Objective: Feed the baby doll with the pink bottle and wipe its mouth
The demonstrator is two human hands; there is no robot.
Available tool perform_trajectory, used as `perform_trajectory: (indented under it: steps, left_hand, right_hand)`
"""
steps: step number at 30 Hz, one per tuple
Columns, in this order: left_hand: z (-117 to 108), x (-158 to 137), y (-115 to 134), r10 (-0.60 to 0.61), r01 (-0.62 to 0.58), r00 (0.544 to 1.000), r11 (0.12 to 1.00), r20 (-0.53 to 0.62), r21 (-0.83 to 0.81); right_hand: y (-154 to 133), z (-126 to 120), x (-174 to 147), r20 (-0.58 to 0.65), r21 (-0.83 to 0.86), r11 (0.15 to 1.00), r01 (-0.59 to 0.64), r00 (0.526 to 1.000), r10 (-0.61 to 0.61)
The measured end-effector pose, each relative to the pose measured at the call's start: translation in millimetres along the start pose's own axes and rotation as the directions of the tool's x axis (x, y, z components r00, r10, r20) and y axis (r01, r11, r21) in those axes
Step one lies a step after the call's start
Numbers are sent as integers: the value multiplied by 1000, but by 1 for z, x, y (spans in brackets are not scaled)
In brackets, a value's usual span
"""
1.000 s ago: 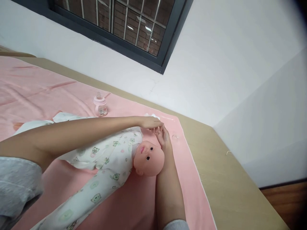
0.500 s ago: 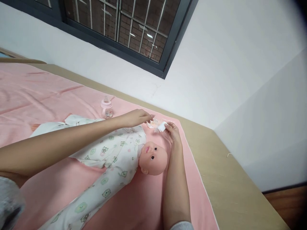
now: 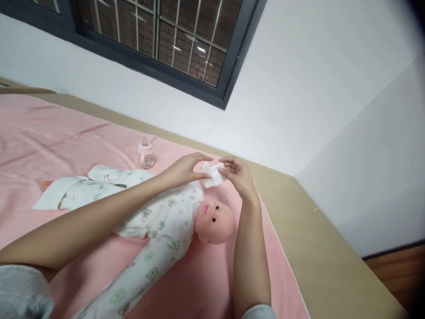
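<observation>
White sheet (image 3: pixel 215 178), tissue or gauze, we can't tell which. It's up between both hands, over the pink blanket (image 3: pixel 83 141), just past the baby doll's head. Right hand (image 3: pixel 244 179): we read a pinch, thumb on the sheet's right corner, fingers curled behind. Left hand (image 3: pixel 186 169): thumb at the left edge, fingers arched away from it; we can't tell if it grips. Hands near each other, not touching. Handling, our guess: very light, limp, dry, not slippery, easily creased, maybe easily torn. We'd take it by opposite edges or corners, fingertips only, light tension; a middle grab would likely bunch it. Baby doll (image 3: pixel 215 221) lies face up beside the right forearm; baby bottle (image 3: pixel 146 156) stands upright near the blanket's far edge.
</observation>
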State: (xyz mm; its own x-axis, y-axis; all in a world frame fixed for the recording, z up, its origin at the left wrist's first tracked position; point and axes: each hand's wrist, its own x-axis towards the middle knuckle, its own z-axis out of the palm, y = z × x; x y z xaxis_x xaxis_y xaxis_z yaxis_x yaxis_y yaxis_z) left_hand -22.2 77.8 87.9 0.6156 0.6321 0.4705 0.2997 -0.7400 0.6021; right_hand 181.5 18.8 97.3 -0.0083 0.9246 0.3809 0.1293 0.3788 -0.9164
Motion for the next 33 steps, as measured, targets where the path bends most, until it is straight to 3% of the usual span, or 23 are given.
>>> perform_trajectory:
  steps: [6, 17, 23, 28, 33]
  left_hand:
    - [-4, -6, 11, -42, 48, 999, 980, 33, -194]
    - [-8, -19, 13, -13, 78, 982, 938, 191, -337]
    - [-10, -27, 19, 31, -25, 999, 951, 15, -309]
    - [-10, -30, 22, 113, -156, 981, 942, -155, -297]
    - [-10, -30, 24, 101, -152, 980, 937, -169, -316]
  right_hand:
    - [-13, 7, -7, 48, 4, 999, 33, 998, -33]
    - [-18, 15, -12, 34, -9, 998, 56, 998, -55]
    - [-21, 24, -13, 4, -23, 1000, 11, 1000, -11]
    - [-21, 36, -14, 52, -37, 999, -28, 998, 30]
    - [-21, 42, -18, 71, -46, 999, -23, 997, 26]
